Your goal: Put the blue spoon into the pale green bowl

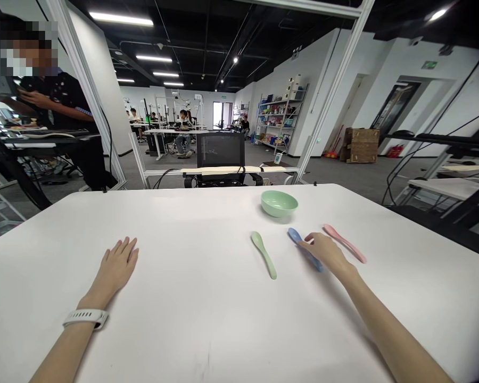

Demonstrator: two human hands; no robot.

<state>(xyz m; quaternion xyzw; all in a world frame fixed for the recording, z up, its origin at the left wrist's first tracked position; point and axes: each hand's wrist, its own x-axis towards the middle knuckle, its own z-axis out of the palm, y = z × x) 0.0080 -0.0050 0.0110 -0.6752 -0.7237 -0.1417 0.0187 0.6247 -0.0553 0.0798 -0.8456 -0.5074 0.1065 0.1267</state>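
Blue spoon (305, 249) is overlaid by the unclenched right hand (327, 252), with green spoon (264, 255) and pink spoon (344, 243) lying to either side. Left hand (115, 268) is held open on the white table (183, 223).

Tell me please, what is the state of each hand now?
Left hand: open, flat, holding nothing.
Right hand: open, over the blue spoon, not holding it.

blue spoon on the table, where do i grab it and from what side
Take the handle of the blue spoon from above, near the end closest to you, with the right hand that lies over it. The spoon lies flat, and its narrow handle points your way.
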